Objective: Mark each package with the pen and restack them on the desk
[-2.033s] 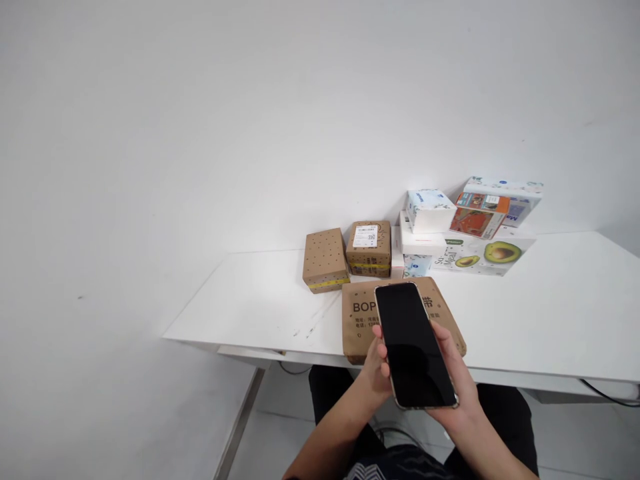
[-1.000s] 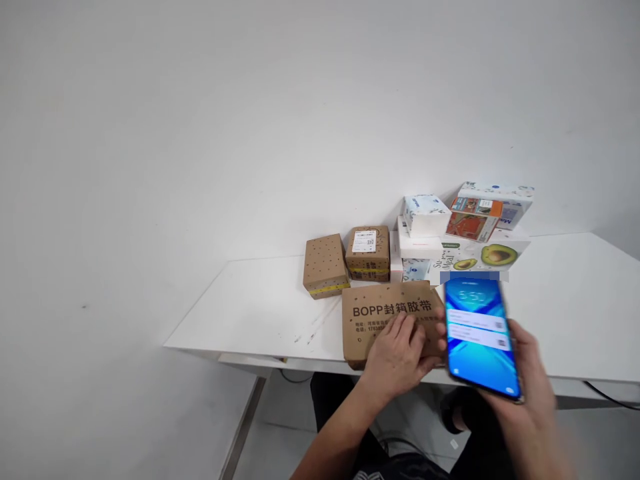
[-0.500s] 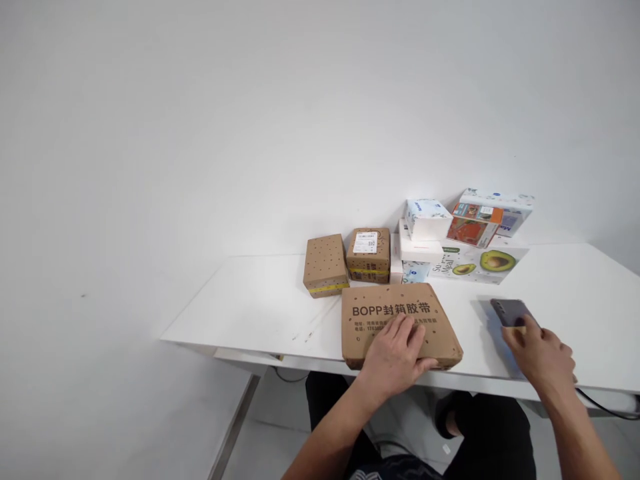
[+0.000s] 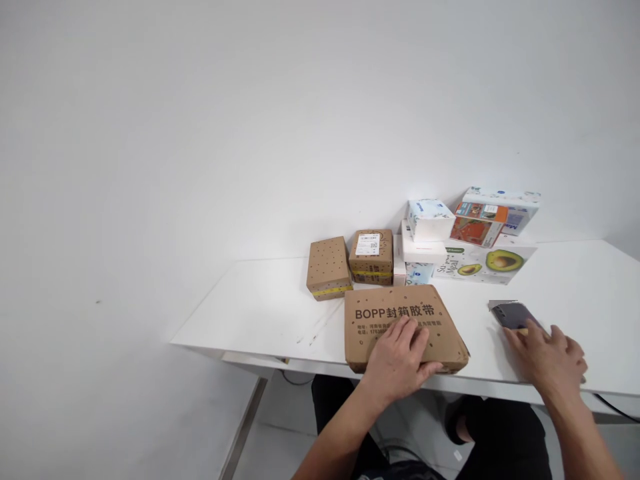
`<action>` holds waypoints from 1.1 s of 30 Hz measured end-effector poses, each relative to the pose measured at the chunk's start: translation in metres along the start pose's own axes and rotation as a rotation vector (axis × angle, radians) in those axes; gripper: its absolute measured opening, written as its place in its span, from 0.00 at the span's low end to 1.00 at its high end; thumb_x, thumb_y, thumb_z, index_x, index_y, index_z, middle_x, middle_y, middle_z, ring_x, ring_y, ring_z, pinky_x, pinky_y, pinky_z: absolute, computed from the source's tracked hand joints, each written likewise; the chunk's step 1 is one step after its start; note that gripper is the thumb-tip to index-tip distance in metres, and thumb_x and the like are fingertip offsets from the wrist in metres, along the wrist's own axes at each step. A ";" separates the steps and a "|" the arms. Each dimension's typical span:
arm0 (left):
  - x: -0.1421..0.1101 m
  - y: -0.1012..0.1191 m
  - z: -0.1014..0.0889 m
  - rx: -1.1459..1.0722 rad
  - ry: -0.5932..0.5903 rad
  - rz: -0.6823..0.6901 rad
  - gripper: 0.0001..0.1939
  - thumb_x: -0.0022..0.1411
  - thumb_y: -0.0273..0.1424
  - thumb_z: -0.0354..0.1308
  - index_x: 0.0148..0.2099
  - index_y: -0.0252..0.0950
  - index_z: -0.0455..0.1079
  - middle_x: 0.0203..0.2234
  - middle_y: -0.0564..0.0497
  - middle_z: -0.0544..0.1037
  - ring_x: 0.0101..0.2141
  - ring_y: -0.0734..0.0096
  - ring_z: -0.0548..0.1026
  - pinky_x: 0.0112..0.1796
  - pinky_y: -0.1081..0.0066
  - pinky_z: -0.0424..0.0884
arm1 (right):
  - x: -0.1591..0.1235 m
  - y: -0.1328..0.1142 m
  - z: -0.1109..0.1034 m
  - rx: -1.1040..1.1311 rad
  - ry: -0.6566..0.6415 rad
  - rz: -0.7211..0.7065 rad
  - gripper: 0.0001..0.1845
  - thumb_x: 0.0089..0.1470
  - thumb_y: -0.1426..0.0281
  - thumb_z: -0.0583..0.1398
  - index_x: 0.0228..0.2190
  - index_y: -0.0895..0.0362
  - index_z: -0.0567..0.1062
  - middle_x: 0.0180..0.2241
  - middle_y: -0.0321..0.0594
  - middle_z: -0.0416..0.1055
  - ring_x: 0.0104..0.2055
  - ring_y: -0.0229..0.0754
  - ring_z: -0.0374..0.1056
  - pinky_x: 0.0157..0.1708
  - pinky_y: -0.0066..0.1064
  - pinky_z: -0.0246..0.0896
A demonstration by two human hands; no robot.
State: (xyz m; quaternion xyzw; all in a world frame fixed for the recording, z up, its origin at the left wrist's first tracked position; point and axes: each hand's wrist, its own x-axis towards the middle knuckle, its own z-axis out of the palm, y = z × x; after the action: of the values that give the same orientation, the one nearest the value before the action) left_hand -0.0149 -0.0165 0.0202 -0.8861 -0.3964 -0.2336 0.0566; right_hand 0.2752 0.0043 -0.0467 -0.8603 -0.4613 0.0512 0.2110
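Note:
My left hand (image 4: 400, 357) lies across the front of a flat brown cardboard box (image 4: 363, 333), its fingers stretched over the printed lid and the thumb towards the right edge. The box sits at the table's front edge. To the right, my right hand (image 4: 550, 353) covers most of a dark grey smartphone (image 4: 511, 312), with fingers curved around its sides. The phone's camera corner points away from me, and its near end is mostly under my palm. A small yellowish patch shows by the right fingertips; I cannot make out what it is.
Two small brown boxes, a left one (image 4: 327, 263) and a labelled one (image 4: 371, 260), stand behind the flat box. White boxes (image 4: 425, 251), an orange box (image 4: 477, 230) and an avocado-printed box (image 4: 485, 261) are stacked against the wall on the white table (image 4: 255, 307).
The smartphone has come down closer to the tabletop, and my right fingers have spread somewhat over it. My left hand stays on the cardboard box. The camera view has shifted slightly.

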 end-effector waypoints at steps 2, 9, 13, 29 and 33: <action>0.001 0.000 -0.001 -0.020 0.028 0.000 0.26 0.64 0.48 0.50 0.54 0.33 0.65 0.49 0.41 0.73 0.54 0.55 0.69 0.56 0.59 0.66 | -0.011 -0.008 -0.009 0.107 0.103 -0.041 0.29 0.54 0.51 0.51 0.49 0.58 0.72 0.56 0.62 0.62 0.61 0.67 0.53 0.53 0.55 0.51; -0.012 -0.005 -0.017 -0.222 0.385 0.061 0.07 0.60 0.30 0.54 0.40 0.38 0.71 0.32 0.48 0.78 0.40 0.64 0.76 0.44 0.63 0.73 | -0.061 -0.041 -0.025 0.683 -0.272 -0.126 0.29 0.55 0.47 0.49 0.44 0.55 0.73 0.35 0.45 0.77 0.32 0.49 0.72 0.36 0.40 0.67; -0.044 -0.033 -0.026 -0.237 0.634 -0.245 0.11 0.58 0.26 0.56 0.44 0.38 0.70 0.36 0.46 0.75 0.39 0.64 0.74 0.42 0.62 0.72 | -0.077 -0.057 -0.016 0.727 -0.336 -0.225 0.28 0.55 0.48 0.51 0.45 0.55 0.74 0.42 0.46 0.77 0.43 0.51 0.72 0.43 0.39 0.66; -0.094 -0.078 0.004 -1.412 0.379 -1.193 0.31 0.56 0.52 0.56 0.55 0.39 0.68 0.53 0.45 0.73 0.58 0.52 0.65 0.57 0.55 0.63 | -0.106 -0.081 -0.013 0.945 -0.538 -0.253 0.32 0.59 0.52 0.52 0.61 0.50 0.60 0.63 0.43 0.58 0.63 0.50 0.54 0.61 0.44 0.50; -0.106 -0.082 0.001 -1.496 0.481 -1.196 0.35 0.54 0.53 0.57 0.59 0.43 0.64 0.57 0.44 0.69 0.59 0.50 0.62 0.55 0.56 0.66 | -0.115 -0.082 -0.009 1.003 -0.463 -0.313 0.32 0.59 0.54 0.51 0.62 0.49 0.57 0.64 0.45 0.54 0.64 0.50 0.52 0.61 0.45 0.49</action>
State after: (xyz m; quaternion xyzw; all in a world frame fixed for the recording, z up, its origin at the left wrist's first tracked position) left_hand -0.1354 -0.0324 -0.0366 -0.2761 -0.5073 -0.5879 -0.5664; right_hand 0.1494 -0.0527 -0.0170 -0.5426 -0.5368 0.4189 0.4919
